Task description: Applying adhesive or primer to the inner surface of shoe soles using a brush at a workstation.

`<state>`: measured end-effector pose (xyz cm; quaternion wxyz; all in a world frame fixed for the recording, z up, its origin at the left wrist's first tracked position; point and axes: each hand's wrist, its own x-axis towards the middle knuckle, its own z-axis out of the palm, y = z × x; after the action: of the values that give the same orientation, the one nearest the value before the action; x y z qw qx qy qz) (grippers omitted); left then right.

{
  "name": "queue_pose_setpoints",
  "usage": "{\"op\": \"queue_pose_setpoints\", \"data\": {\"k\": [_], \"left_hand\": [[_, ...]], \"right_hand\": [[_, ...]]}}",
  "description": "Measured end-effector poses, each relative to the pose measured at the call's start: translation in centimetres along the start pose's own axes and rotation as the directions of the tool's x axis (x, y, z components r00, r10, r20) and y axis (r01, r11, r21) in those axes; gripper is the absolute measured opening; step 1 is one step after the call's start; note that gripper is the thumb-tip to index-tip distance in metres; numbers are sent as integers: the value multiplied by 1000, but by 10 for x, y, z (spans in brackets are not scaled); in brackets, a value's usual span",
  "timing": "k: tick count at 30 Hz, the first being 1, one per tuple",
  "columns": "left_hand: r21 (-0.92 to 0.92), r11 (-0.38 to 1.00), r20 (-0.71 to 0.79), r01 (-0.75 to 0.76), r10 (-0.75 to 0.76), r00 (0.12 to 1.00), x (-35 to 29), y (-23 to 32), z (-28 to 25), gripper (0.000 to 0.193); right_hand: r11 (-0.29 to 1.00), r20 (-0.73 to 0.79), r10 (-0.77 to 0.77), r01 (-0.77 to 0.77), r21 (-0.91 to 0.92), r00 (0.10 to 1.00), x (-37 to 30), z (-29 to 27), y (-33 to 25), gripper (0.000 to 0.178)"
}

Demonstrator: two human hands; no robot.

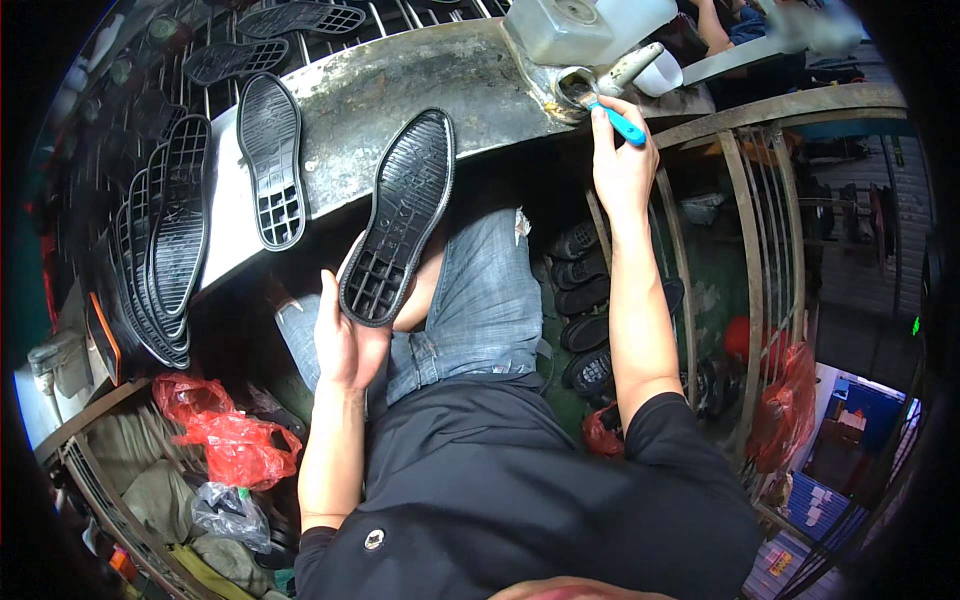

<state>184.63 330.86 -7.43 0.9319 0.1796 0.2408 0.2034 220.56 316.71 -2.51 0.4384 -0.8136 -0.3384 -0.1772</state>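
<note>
My left hand (350, 345) is closed on the heel end of a black rubber shoe sole (408, 200). The sole is tilted above my lap, with its ribbed forepart and the gridded hollows of its heel facing up. At the bench's far right, my right hand (625, 175) grips a blue-handled brush (627, 128). The brush's bristle end dips to the mouth of a small, stained pot (576, 82), which partly hides it. Another black sole (272, 150) lies on the worn bench (420, 85), left of the held one.
Several soles (180, 225) are stacked at the bench's left end, and more (235, 60) lie on bars behind. A whitish plastic container (560, 30) stands beside the pot. Metal racks (745, 200) flank me on the right; red plastic bags (245, 445) sit lower left.
</note>
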Motion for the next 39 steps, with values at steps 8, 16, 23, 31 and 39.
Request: {"op": "queue_pose_setpoints", "data": {"k": [8, 16, 23, 31, 39], "left_hand": [[-239, 971, -68, -18, 1, 998, 8, -8, -3, 73], [-367, 930, -81, 5, -37, 996, 4, -3, -4, 72], [-589, 778, 352, 218, 4, 936, 4, -5, -28, 71], [-165, 986, -29, -22, 18, 999, 7, 3, -7, 65], [-19, 995, -1, -97, 97, 995, 1, 8, -1, 63]], "right_hand": [[846, 45, 238, -230, 480, 970, -39, 31, -23, 17], [883, 244, -306, 179, 433, 920, -136, 83, -106, 27], [791, 319, -434, 186, 583, 843, -183, 53, -162, 39], [785, 799, -131, -431, 446, 587, -91, 29, -138, 15], [947, 716, -31, -210, 245, 697, -42, 49, -86, 25]]}}
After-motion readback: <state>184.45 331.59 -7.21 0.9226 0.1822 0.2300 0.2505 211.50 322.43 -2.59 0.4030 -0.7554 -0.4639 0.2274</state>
